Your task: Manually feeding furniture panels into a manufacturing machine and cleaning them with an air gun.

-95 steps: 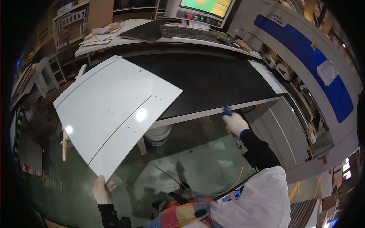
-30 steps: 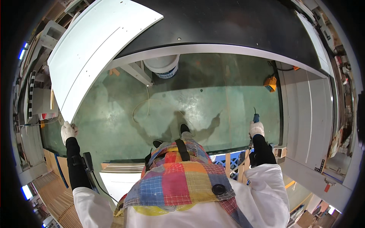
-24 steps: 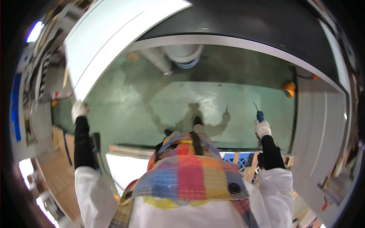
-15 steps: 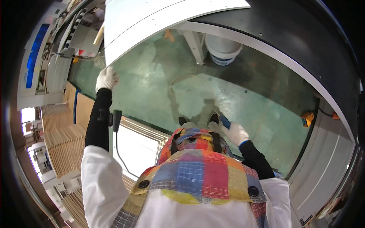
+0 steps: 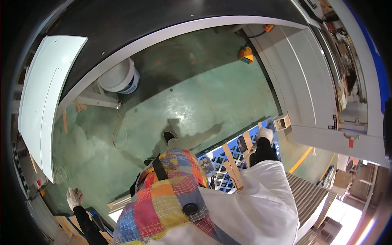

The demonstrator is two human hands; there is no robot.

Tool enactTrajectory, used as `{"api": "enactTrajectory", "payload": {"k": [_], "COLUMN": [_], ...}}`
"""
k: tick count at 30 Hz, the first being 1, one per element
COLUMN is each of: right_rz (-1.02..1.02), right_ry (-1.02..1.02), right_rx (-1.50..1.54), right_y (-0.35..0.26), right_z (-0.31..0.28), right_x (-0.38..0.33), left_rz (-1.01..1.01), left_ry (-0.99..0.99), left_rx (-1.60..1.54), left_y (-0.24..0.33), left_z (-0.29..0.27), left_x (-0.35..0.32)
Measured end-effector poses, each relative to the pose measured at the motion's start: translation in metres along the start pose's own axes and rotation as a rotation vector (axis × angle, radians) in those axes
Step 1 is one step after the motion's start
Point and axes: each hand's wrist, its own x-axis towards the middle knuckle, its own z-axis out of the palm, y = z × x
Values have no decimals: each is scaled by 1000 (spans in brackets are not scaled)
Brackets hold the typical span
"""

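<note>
While the green floor (image 5: pixel 196 98) is filling most of the view, a worker in a white coat and patchwork apron is twisting to the right, reaching down toward a blue pallet (image 5: pixel 228 163). A black machine bed (image 5: pixel 134 20) is arching over the top, and a white panel (image 5: pixel 41 98) is lying on its left end, one long edge jutting past the bed, likely so it can be gripped. At right, a grey cabinet (image 5: pixel 310 94) is standing beside the pallet. Wooden slats (image 5: pixel 232 167) are lying across the pallet's grid, probably to keep loads off the plastic. A white bucket (image 5: pixel 118 77) is sitting under the bed, out of the walkway, and a yellow box (image 5: pixel 246 54) is resting on the floor near the cabinet. The gloved right hand (image 5: pixel 266 134) is down at the pallet's far edge, close to a slat; whether it is gripping anything cannot be told. The gloved left hand (image 5: pixel 74 197) is hanging loose and empty, away from the panel, fingers partly curled.
</note>
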Motion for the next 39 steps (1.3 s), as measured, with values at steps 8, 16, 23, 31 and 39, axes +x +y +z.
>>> {"api": "enactTrajectory", "payload": {"k": [8, 16, 23, 31, 39], "right_rz": [502, -661, -988, -1375, -1797], "right_ry": [50, -737, -886, -760, -549], "right_rx": [954, 513, 179, -315, 156], "right_y": [-3, -124, -216, -312, -403], "right_z": [-63, -79, -205, -322, -353], "right_x": [-26, -60, -119, -263, -423], "left_rz": [109, 138, 112, -81, -268], "left_ry": [-30, -21, 97, 274, 331], "left_rx": [79, -4, 29, -115, -146], "left_y": [38, 56, 23, -96, -188], "left_z": [36, 54, 40, 10, -18], "left_x": [-20, -73, -129, -173, -184]}}
